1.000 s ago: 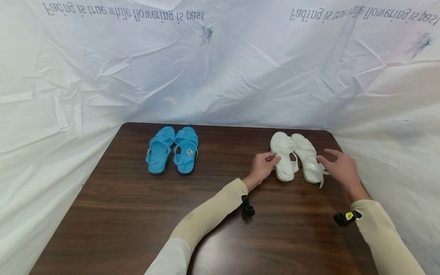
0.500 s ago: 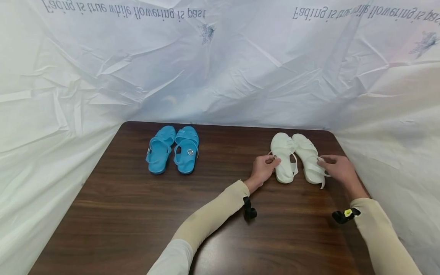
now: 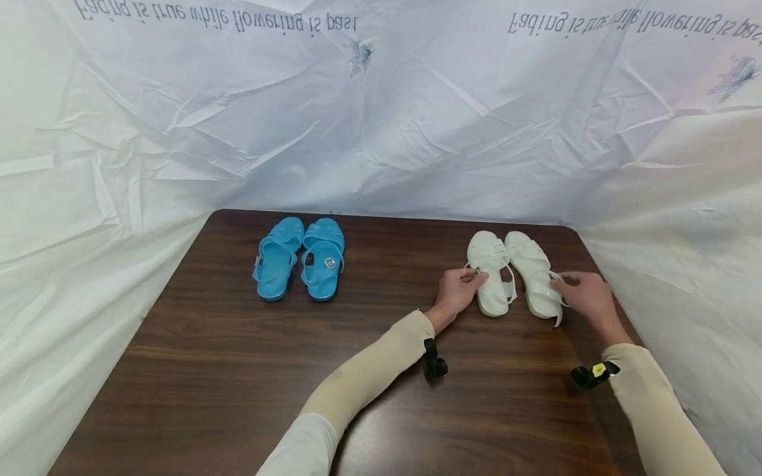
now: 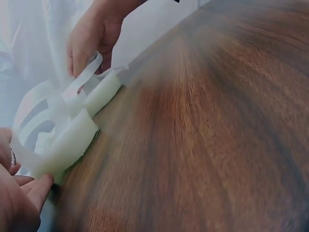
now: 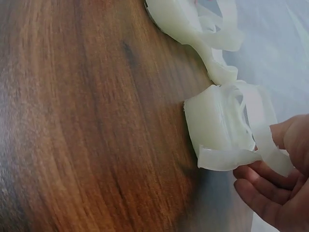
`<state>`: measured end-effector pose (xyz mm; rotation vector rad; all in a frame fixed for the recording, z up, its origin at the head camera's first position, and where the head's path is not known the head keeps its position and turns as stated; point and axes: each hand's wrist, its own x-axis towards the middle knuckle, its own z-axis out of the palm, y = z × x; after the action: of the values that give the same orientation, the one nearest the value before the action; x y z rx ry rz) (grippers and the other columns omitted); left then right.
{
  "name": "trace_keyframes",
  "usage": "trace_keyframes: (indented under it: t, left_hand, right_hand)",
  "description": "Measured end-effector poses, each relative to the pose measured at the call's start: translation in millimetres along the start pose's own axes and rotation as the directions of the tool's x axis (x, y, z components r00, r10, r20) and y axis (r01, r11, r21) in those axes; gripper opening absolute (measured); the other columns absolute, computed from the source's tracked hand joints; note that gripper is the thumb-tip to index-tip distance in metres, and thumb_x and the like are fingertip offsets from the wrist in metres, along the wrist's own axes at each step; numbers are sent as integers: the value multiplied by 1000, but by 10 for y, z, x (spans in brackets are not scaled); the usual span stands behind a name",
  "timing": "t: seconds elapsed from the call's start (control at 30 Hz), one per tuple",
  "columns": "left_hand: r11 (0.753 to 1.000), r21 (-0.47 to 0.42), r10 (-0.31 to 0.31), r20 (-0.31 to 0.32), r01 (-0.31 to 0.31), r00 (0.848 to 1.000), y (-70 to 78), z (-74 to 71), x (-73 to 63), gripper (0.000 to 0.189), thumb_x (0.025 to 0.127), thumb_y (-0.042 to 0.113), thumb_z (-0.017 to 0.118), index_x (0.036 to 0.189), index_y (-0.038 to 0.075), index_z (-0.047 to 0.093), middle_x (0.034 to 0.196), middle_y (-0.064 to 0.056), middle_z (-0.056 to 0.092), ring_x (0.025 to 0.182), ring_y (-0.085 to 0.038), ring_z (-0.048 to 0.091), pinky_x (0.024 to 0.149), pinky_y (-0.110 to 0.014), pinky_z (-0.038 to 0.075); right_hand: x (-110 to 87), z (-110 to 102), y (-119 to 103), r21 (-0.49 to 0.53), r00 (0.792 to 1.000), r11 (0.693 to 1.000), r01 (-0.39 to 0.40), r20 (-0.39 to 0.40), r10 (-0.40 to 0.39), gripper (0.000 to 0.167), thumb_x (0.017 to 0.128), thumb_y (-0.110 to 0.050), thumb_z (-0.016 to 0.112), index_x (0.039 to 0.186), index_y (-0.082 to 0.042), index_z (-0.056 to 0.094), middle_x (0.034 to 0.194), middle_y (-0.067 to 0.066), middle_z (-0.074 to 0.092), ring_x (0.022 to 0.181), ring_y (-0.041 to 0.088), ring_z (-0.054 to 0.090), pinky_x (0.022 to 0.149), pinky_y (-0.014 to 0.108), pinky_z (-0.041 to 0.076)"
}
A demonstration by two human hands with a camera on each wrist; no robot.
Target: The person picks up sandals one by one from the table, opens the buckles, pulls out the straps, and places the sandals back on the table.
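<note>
Two white sandals lie side by side at the table's back right, toes away from me. My left hand point(image 3: 457, 289) pinches the strap buckle on the outer side of the left white sandal point(image 3: 493, 294). In the left wrist view, that hand's thumb touches the sole's edge. My right hand point(image 3: 586, 295) pinches the strap point(image 5: 260, 130) of the right white sandal point(image 3: 538, 291), at its outer side. A loose strap end point(image 5: 222, 158) sticks out by that sandal's heel. Fingers partly hide both fastenings.
A pair of blue sandals point(image 3: 274, 264) stands at the back left of the dark wooden table point(image 3: 238, 383). White sheeting point(image 3: 381, 132) with printed lettering hangs behind and along both sides of the table.
My right hand has moved in, its fingers closing from a spread pose onto the right white sandal's strap. The left hand keeps its hold, and the white sandals have barely shifted.
</note>
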<state>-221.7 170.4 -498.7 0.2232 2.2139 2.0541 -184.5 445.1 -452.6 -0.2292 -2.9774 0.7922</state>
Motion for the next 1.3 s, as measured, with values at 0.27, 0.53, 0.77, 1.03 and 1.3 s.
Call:
trace_keyframes:
  t: [0.27, 0.53, 0.77, 1.03, 1.3]
  left_hand:
    - [999, 38, 30, 56, -32, 998, -3, -77, 6, 34, 98, 40, 70, 118, 13, 77, 119, 0, 75, 115, -11, 67, 90, -24, 54]
    - [983, -3, 185, 18, -185, 983, 111, -169, 7, 34, 100, 30, 70, 122, 5, 72, 118, -4, 73, 114, -19, 67, 92, -27, 54]
    - [955, 77, 278, 83, -285, 957, 328, -218, 8, 35, 99, 35, 69, 128, 15, 70, 128, 0, 69, 122, -24, 64, 95, -19, 51]
    - [918, 179, 307, 243, -354, 920, 583, -201, 31, 42, 100, 42, 66, 135, 18, 66, 135, 5, 66, 121, -20, 66, 89, -17, 51]
    - [926, 218, 240, 287, -307, 927, 867, -141, 4, 44, 101, 49, 62, 134, 20, 66, 132, 8, 66, 113, -6, 66, 86, -17, 51]
  right_hand:
    - [-27, 63, 12, 2, 990, 999, 50, -131, -49, 51, 103, -33, 61, 125, 13, 65, 119, 36, 65, 94, 48, 66, 62, 41, 50]
    - [-11, 81, 21, 29, 972, 999, 37, -232, -30, 48, 103, -32, 61, 122, 12, 68, 106, 32, 71, 59, 1, 54, 53, 27, 44]
    - [-19, 5, -74, 76, 959, 997, -16, -280, 37, 51, 103, -37, 60, 124, 8, 69, 110, 30, 71, 71, 13, 63, 53, 21, 42]
    - [-56, -177, -271, 131, 936, 989, -76, -334, 116, 51, 101, -41, 60, 127, 3, 70, 115, 27, 71, 71, -2, 59, 58, 14, 40]
    - [-163, -356, -596, 211, 899, 976, -49, -416, 135, 49, 96, -42, 68, 124, -3, 73, 93, 1, 78, 61, -22, 46, 59, 8, 39]
